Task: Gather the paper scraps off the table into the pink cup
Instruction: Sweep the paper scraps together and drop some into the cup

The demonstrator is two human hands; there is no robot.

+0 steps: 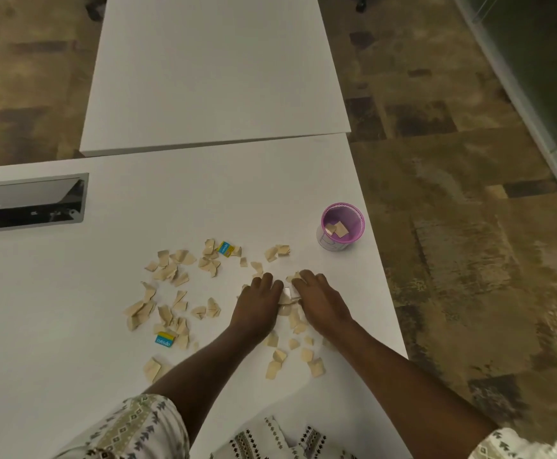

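Several beige paper scraps [171, 293] lie scattered over the white table [71, 293], with two blue-and-yellow bits [225, 249] among them. The pink mesh cup [342, 225] stands near the table's right edge and holds a few scraps. My left hand [257, 303] and my right hand [320, 299] lie palm down side by side below and left of the cup, with a small heap of scraps [287, 298] pressed between them. More scraps [290, 356] lie between my forearms.
A second white table [214, 77] adjoins at the far side. A metal cable hatch [28, 202] is set into the table at the left. The table's right edge [386, 276] runs close to the cup, with patterned carpet [469, 260] beyond.
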